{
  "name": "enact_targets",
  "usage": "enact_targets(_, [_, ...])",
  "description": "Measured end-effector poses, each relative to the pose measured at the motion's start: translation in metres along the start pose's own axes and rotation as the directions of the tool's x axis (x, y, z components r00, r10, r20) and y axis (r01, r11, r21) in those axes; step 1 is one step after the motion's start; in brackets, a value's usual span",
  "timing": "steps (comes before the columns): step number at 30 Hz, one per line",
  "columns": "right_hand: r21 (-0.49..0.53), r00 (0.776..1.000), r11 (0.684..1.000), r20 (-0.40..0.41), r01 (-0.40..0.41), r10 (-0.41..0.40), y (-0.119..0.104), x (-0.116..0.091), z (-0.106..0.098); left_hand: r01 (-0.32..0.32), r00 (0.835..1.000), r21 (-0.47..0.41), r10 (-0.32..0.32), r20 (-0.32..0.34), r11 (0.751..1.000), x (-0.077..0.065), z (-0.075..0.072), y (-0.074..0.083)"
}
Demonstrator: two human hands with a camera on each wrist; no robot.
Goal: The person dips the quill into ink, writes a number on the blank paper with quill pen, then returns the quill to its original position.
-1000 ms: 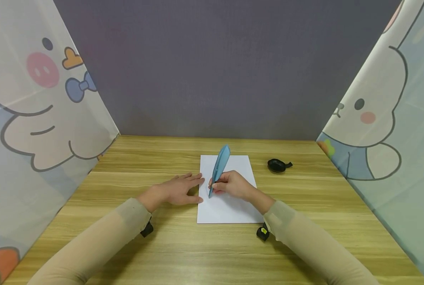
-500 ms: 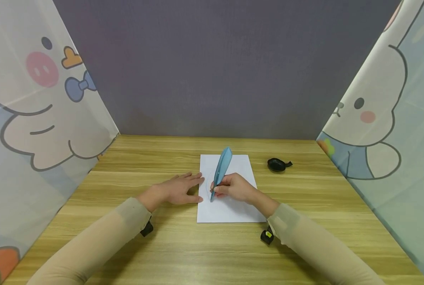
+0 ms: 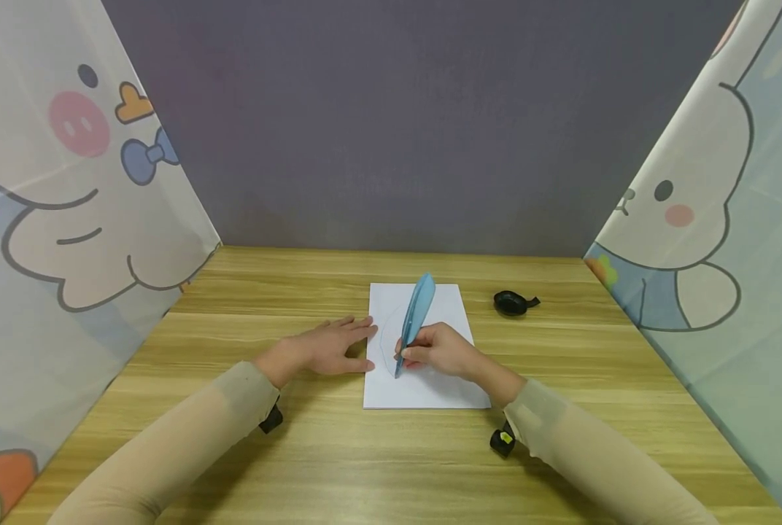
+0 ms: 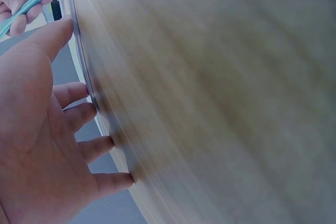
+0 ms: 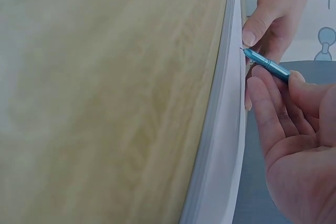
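Blue feather pen [image 3: 416, 315] pinched low by right hand [image 3: 440, 350], seemingly for tip control; left hand [image 3: 330, 350], outspread, touches white paper [image 3: 424, 389] at nine o'clock, presumably steadying it.

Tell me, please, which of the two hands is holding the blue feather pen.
The right hand: it pinches the blue feather pen over the white paper. The left hand, fingers spread, only rests at the paper's left edge.

Left sleeve [image 3: 174, 437]: long, plain beige | right sleeve [image 3: 601, 452]: same, greener-tinged at cuff [image 3: 532, 412] | left wrist camera [image 3: 272, 420]: black | right wrist camera [image 3: 498, 443]: black, yellow mark [image 3: 505, 437]
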State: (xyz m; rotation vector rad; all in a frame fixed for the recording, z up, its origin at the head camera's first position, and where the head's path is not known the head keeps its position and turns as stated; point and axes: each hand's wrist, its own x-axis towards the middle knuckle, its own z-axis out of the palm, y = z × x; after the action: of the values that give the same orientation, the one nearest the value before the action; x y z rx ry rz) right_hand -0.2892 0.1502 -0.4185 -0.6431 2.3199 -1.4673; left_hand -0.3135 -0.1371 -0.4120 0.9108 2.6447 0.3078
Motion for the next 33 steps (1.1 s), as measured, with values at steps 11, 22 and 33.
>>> enact_targets(11, [0.021,1.000,1.000,0.011,0.008,-0.008,0.006,-0.011,-0.005,0.004,1.000,0.003,-0.004,0.004,1.000,0.001,0.000,0.000])
enact_targets(22, [0.037,1.000,0.999,0.027,0.009,-0.010,0.009,-0.023,-0.013,0.005,1.000,0.004,-0.005,0.013,1.000,-0.002,-0.002,0.002])
enact_targets(33, [0.035,0.999,0.999,0.042,0.013,-0.014,0.014,-0.034,-0.023,0.001,1.000,0.001,-0.001,0.011,1.000,-0.004,-0.003,0.003])
